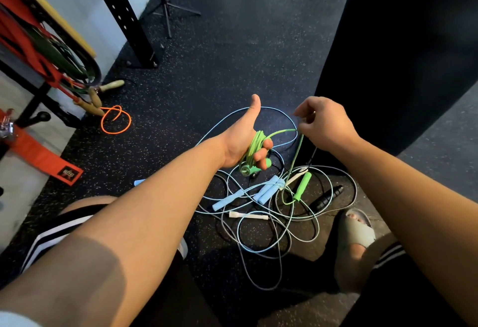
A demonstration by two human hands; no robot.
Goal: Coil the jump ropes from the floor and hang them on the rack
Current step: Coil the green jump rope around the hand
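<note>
Fingers of the left hand curl round the green rope, which is wound in loops over the palm. The thumb sticks up. One green handle pokes out just under these fingers. The right hand pinches the same rope between thumb and fingertip, a bit to the right of the coil. The rope runs across from one hand to the other. From the right hand it drops down to the other green handle, low in the pile on the floor. The pile under the hands is a mess of blue ropes, a white handle and a black handle. An orange rope lies on the floor near the rack on the left. A foot in a sandal stands beside the pile.
</note>
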